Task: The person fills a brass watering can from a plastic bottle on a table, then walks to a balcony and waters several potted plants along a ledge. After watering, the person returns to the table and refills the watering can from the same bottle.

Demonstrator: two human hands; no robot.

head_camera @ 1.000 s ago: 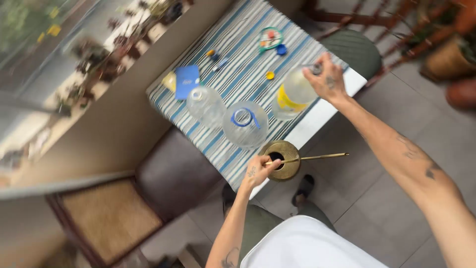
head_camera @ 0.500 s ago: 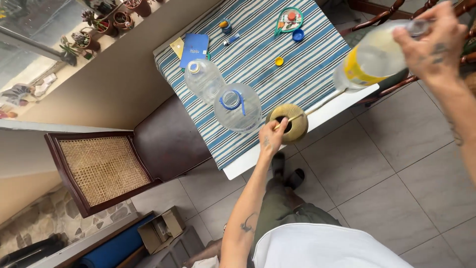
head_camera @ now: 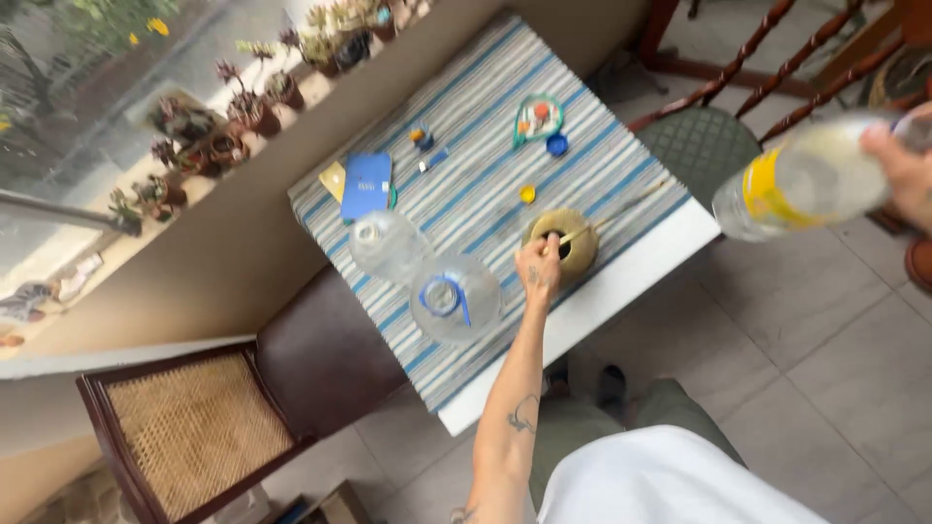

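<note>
— Left hand clenched on the brass watering can, close to the tabletop's near white edge?
— Yes, thin spout pointing right along that edge. Right hand far right, off the tabletop, grasping a tilted clear bottle with yellow label over tiled floor.
— Elsewhere?
— Two clear jugs left on striped cloth; cane chair near-left, potted plants along the sill.

The round brass watering can with a long thin spout stands upright on the striped tablecloth near the table's edge. The clear plastic bottle with a yellow label lies tilted in mid-air, beyond the table.
</note>
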